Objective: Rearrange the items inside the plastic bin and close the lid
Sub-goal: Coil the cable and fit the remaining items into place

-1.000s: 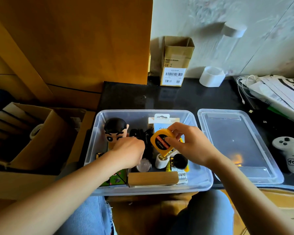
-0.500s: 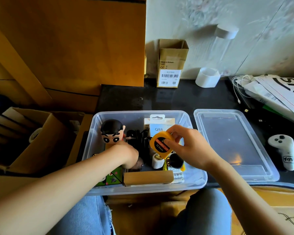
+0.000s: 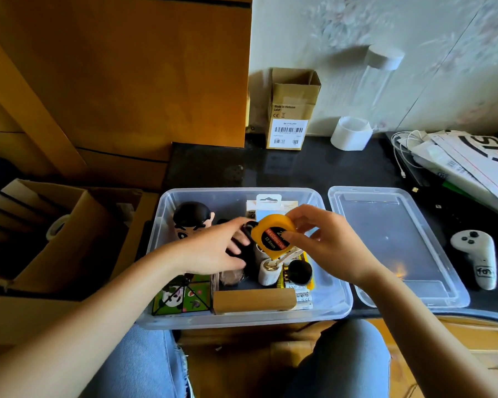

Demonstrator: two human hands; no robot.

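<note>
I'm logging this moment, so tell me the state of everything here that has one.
Bin: open, holding items.
Lid: off, flat beside the bin.
Tape measure: held above the bin by the right hand.
Left hand: reaching into the bin, its grip hidden.
Cardboard box: upright, flaps open.
Controller: lying on the table.

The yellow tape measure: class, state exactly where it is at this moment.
In the head view the yellow tape measure is pinched in the right hand, raised over the middle of the open plastic bin, just right of the left hand.
</note>
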